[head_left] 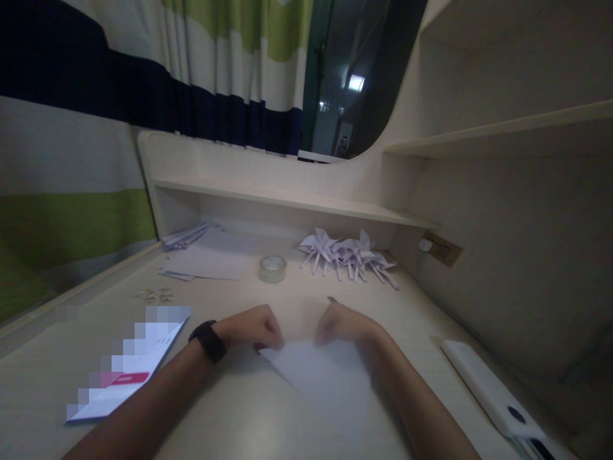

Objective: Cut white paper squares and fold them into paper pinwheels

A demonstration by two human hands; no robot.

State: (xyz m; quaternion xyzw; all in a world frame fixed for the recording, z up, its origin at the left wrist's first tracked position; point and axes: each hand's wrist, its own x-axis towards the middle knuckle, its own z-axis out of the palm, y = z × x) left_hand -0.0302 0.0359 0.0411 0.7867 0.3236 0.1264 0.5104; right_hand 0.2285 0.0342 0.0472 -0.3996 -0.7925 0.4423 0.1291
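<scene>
Paper (332, 377) extends toward us, away from tape (272, 269), left hand (257, 327) pinching its far corner, right hand (342, 324) too blurred to tell.

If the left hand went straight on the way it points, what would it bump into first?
Likely the right hand: it sits across from the left hand, at the same white paper. Depth is hard to judge here, so it could pass slightly above.

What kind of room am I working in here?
Probably a bedroom or dorm study corner: a desk with a built-in shelf along its back, and a striped curtain beside a window.
</scene>
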